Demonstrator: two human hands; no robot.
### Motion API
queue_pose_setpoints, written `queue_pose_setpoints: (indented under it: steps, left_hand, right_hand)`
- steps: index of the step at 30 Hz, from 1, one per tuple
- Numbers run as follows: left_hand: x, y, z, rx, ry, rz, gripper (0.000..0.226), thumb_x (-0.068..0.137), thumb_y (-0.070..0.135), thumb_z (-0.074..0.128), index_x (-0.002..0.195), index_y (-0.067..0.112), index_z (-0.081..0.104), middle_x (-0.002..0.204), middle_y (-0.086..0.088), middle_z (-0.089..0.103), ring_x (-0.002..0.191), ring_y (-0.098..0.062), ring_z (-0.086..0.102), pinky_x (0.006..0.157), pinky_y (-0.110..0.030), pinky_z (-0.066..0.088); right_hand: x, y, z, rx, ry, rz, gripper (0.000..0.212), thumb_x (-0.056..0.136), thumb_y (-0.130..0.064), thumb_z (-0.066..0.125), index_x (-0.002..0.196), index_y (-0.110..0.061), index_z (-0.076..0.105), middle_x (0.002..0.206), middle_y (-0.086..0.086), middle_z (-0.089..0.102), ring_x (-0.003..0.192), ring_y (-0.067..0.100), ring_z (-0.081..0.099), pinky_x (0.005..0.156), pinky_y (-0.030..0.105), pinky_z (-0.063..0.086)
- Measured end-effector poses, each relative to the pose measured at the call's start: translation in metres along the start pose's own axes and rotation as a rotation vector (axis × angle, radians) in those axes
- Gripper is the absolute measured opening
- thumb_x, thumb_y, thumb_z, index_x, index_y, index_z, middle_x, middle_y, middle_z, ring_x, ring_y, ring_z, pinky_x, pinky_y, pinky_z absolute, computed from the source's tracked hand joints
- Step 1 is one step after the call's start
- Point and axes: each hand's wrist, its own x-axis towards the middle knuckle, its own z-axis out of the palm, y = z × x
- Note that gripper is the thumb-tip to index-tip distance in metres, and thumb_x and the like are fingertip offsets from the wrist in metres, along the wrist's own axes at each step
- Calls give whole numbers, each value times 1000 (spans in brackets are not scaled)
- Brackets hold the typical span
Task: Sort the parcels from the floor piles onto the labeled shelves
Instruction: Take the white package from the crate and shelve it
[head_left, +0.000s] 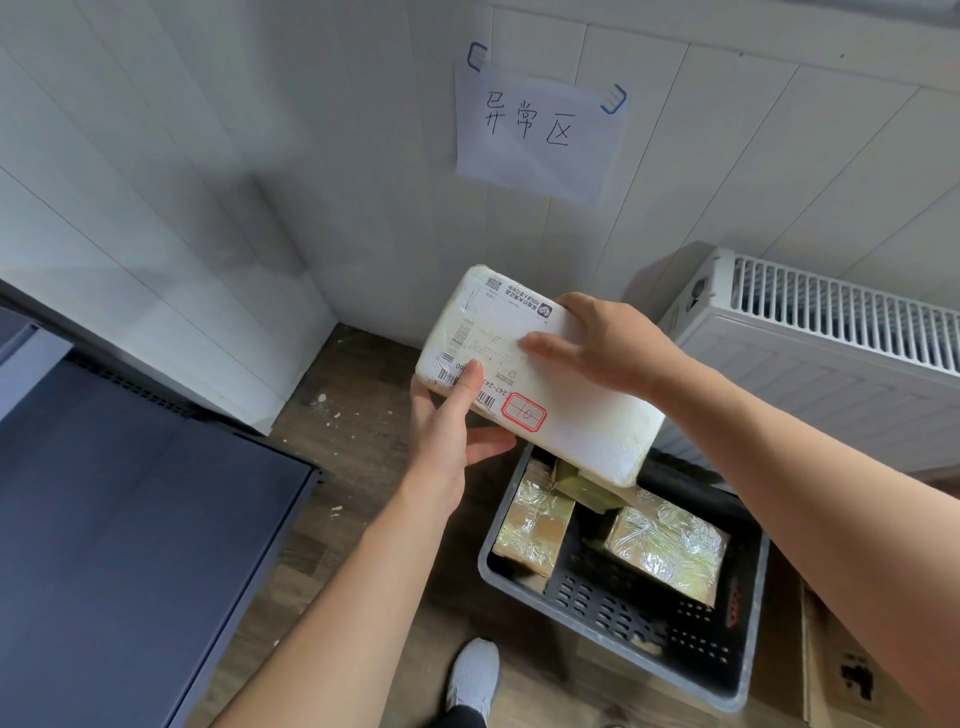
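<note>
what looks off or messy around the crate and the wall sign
The paper sign hangs crooked on the wall. White flecks, like plaster chips, litter the wooden floor by the corner. In the crate, one small box leans tilted under the held white parcel instead of lying flat.

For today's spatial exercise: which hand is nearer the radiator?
Right. The right hand grips the parcel on the radiator side; the left hand holds the opposite edge, farther off.
</note>
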Motion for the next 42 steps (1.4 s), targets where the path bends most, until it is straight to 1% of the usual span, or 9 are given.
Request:
queue_pose_setpoints:
  steps: [9,14,23,29,31,34,38,40,42]
  left_hand:
    - [-4,-5,11,-28,13,17,48,89,31,69,133,29,49,116,-4,67,94,-21,72,66,-43,60]
    - [-8,-9,20,-60,9,35,47,90,28,68,133,28,47,117,-5,67,87,-19,74,66,-43,60]
    - [-13,-21,36,-80,-5,54,52,88,30,68,135,29,45,119,-5,67,95,-23,73,66,-42,60]
    - [-10,-21,42,51,-18,87,49,94,35,61,140,34,43,118,2,68,97,-17,71,71,-37,60]
    - [-8,-18,43,160,-62,140,46,92,34,65,136,33,51,117,6,70,103,-11,68,83,-34,56]
    - [-7,-5,43,306,-155,155,59,71,30,80,126,33,58,110,10,72,102,-7,68,84,-29,53]
    - [-7,14,36,511,-279,179,83,64,15,90,132,35,48,114,10,69,101,-4,67,83,-28,57]
    - [-6,24,31,586,-341,185,85,68,9,88,135,36,44,115,11,68,101,-4,67,83,-27,57]
    - [-5,31,29,651,-388,194,88,70,8,86,139,38,39,117,12,66,103,-2,65,83,-25,56]
  right_hand:
    - [-9,10,-4,-56,51,68,66,78,-80,48,107,-22,59,95,-2,64,87,22,60,72,37,51]
    - [-13,21,-6,-59,118,80,70,77,-82,46,119,-26,55,100,0,66,96,26,62,79,41,51]
    - [-18,41,-18,-23,42,69,55,85,-73,46,106,-24,58,94,-6,58,87,20,56,67,34,43]
    - [-25,47,-16,68,40,103,52,88,-67,49,107,-20,58,99,2,63,92,25,60,74,37,49]
    - [-28,45,-16,165,34,114,51,89,-62,53,123,-24,54,106,4,64,98,26,61,79,36,49]
    - [-32,43,-17,278,2,120,60,90,-54,58,141,-31,38,101,-3,61,100,26,63,80,38,53]
    - [-35,45,-20,478,-102,120,87,89,-40,67,150,-47,6,89,-13,57,73,15,66,51,31,58]
    - [-31,46,-20,493,-84,154,87,90,-44,65,151,-46,3,89,-14,59,63,12,67,48,24,54]
    - [-29,46,-17,521,-77,209,81,90,-51,60,151,-45,7,92,-9,64,61,15,70,53,28,58]
